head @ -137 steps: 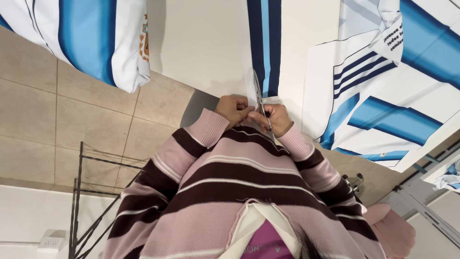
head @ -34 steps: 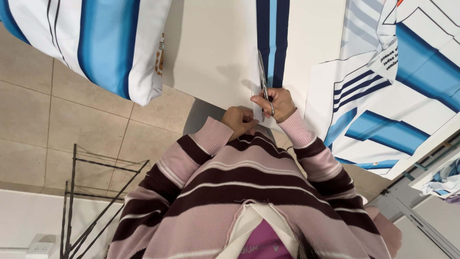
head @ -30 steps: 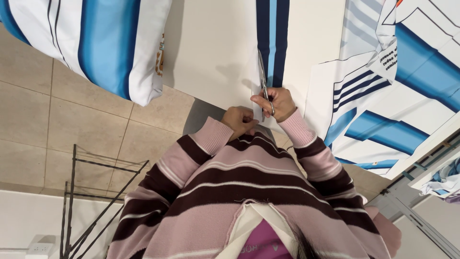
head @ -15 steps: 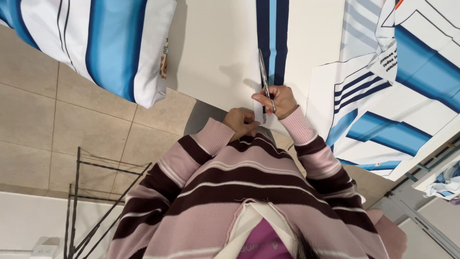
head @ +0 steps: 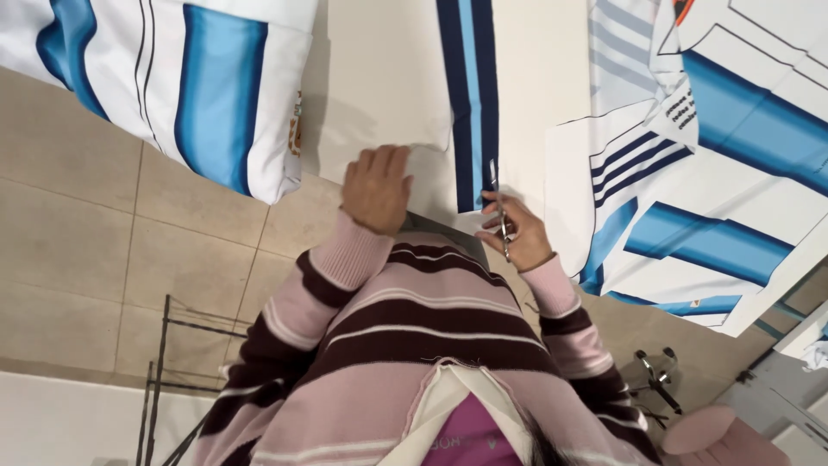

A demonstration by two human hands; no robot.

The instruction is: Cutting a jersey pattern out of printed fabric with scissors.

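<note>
white fabric (head: pixel 388 95) with a navy-blue stripe lies on the table; left hand (head: pixel 376 185) presses flat, fingers spread, right hand (head: pixel 516 233) grips scissors (head: pixel 498 207) at the near edge, cut seemingly barely begun

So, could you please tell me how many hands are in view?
2. The left hand lies flat on the white fabric; the right hand grips scissors beside the navy and blue stripe. No other hands show.
</note>
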